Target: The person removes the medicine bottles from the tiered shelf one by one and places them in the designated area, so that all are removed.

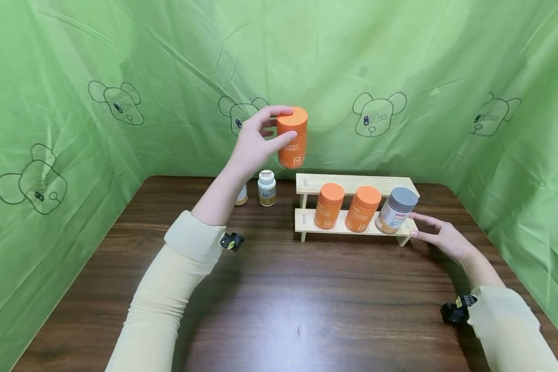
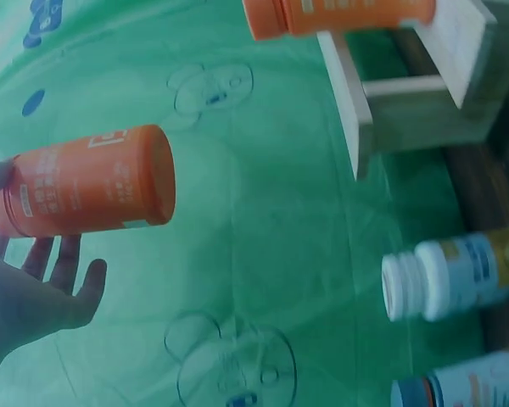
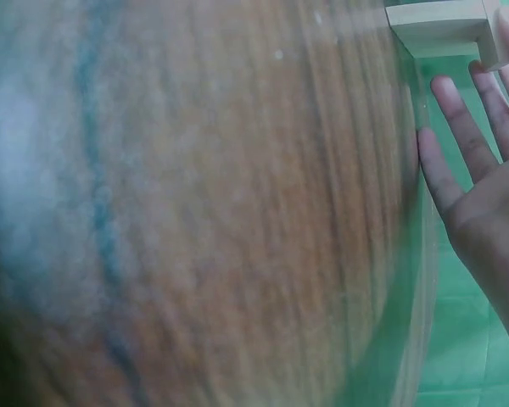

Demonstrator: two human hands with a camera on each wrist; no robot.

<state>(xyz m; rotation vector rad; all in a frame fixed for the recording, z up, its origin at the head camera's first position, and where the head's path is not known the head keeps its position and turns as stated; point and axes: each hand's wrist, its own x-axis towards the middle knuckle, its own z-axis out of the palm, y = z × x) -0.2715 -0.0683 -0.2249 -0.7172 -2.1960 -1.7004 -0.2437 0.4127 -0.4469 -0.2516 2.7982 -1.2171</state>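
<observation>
My left hand (image 1: 256, 139) grips an orange bottle (image 1: 292, 150) by its upper part, upright in the air above the table. The left wrist view shows the same orange bottle, with printed white text. Below it, a two-tier wooden rack (image 1: 353, 182) stands on the table. On the lower tier are two orange bottles (image 1: 329, 209) and a grey-capped bottle (image 1: 396, 212). My right hand (image 1: 448, 240) holds the right end of that tier between thumb and index finger; the other fingers spread behind it in the right wrist view (image 3: 492, 203).
A small white-capped bottle (image 1: 267, 190) stands left of the rack. Beside it another bottle (image 1: 242, 197) is partly hidden by my left forearm. A green curtain (image 1: 176, 119) with bear-face drawings surrounds the dark wooden table (image 1: 269, 289).
</observation>
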